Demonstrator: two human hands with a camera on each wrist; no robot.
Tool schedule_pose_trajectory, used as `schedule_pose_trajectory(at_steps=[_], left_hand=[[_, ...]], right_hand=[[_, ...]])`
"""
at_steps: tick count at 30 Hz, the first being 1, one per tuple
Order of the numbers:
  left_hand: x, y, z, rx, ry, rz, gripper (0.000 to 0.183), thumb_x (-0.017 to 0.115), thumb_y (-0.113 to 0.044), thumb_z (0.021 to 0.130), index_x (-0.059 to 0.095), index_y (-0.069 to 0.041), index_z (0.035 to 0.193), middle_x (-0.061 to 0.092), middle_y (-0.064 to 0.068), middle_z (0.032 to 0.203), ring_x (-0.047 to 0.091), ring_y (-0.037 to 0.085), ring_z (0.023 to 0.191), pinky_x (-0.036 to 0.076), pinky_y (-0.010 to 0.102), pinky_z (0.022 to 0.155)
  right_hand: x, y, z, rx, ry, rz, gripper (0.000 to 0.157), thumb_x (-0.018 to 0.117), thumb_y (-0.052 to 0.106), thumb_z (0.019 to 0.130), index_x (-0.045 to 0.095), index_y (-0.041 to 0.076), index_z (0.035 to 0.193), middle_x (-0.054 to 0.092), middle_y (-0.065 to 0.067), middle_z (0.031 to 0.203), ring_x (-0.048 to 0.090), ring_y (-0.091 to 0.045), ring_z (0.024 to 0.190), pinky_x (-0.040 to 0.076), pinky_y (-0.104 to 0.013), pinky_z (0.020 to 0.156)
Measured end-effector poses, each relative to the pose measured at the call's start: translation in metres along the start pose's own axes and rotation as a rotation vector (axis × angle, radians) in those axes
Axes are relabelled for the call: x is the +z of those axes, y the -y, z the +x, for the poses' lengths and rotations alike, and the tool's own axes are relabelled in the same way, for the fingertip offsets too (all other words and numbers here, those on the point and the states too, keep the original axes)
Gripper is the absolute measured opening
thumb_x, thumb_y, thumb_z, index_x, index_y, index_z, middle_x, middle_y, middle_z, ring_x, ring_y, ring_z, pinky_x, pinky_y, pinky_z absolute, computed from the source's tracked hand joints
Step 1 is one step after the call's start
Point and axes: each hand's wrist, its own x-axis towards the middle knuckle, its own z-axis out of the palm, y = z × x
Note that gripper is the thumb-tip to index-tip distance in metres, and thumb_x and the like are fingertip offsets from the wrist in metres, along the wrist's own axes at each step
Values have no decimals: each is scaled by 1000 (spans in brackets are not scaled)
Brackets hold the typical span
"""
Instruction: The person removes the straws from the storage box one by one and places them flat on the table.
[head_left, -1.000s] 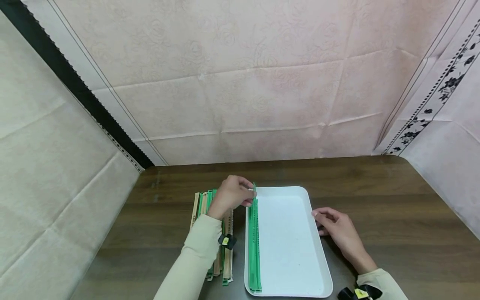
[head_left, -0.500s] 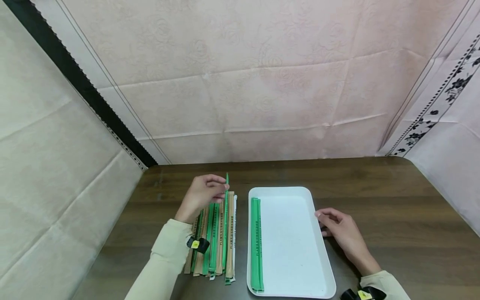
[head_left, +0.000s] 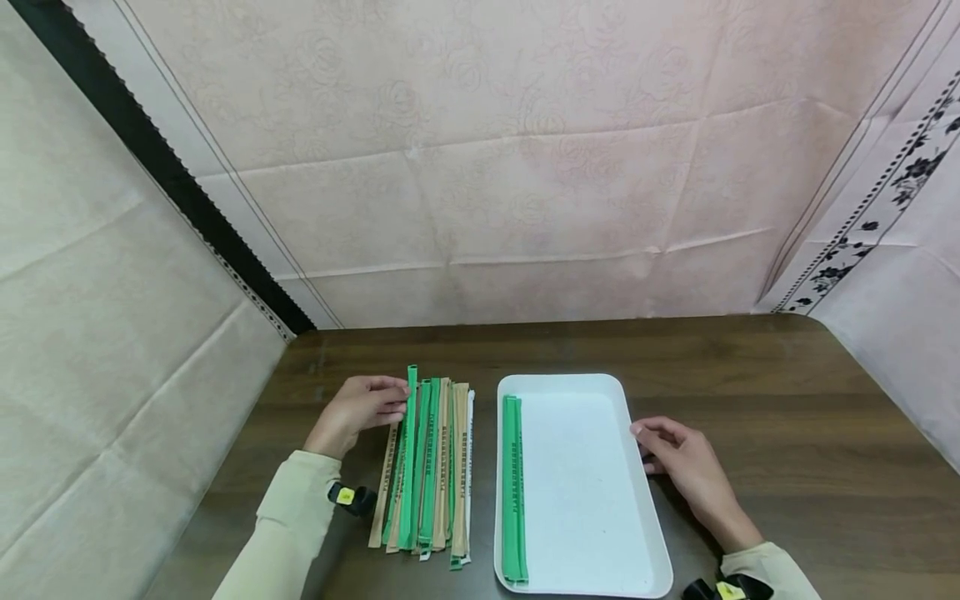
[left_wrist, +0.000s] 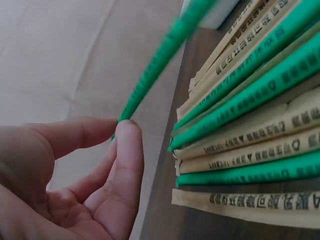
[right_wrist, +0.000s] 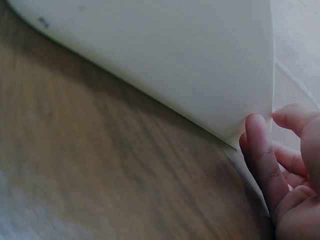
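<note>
My left hand pinches the far end of a green paper-wrapped straw between thumb and forefinger. That straw is over the left part of a row of green and brown wrapped straws, printed with dark lettering. In the left wrist view its pinched end points away from the row. To the right lies a white rectangular tray, with green wrapped straws lengthwise along its left side. My right hand holds the tray's right edge, thumb and finger on either side of the rim in the right wrist view.
The brown wood-grain table reaches back to a pale patterned cloth hung behind it. More pale cloth hangs on the left. A strip of table lies between the row and the tray.
My left hand has moved left from the tray to the row of straws, then to its left part, and now holds a green straw there. My right hand has stayed at the tray edge.
</note>
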Motion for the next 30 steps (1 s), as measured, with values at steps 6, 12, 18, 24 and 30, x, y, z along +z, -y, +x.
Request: schedule_pose_trajectory(at_steps=[6,12,18,24,30], left_hand=[[-4,8,5,-8,-23,47,30,62,-8,106,63,10,130,72,12,103,71,10,80,63,26,76],[-1,17,8,28,-105,136,24,62,-4,105,67,12,123,71,24,111,71,15,81,64,30,75],[6,23,12,51,-158,257,23,66,-9,103,72,6,120,73,22,112,74,20,85,64,35,76],[10,20,8,88,-209,323,23,67,-14,104,73,2,120,75,17,105,77,21,82,64,37,75],[15,10,0,173,-199,314,23,64,-19,106,74,-2,118,74,16,99,75,27,83,64,41,76]], right_hand=[[-1,-2,0,12,1,6,42,66,30,106,66,-3,133,72,-9,104,68,-15,86,62,-30,74],[-1,-1,0,1,-2,1,43,66,32,107,67,-3,131,73,-10,106,68,-14,90,63,-31,75],[0,0,-1,-1,-1,8,43,67,32,106,67,-3,131,73,-12,108,69,-15,91,63,-31,76],[0,0,-1,2,1,10,43,68,32,106,67,-3,132,73,-11,107,68,-14,91,63,-30,75],[0,0,-1,8,8,3,43,66,31,107,67,-2,133,73,-10,107,68,-14,91,62,-30,75]])
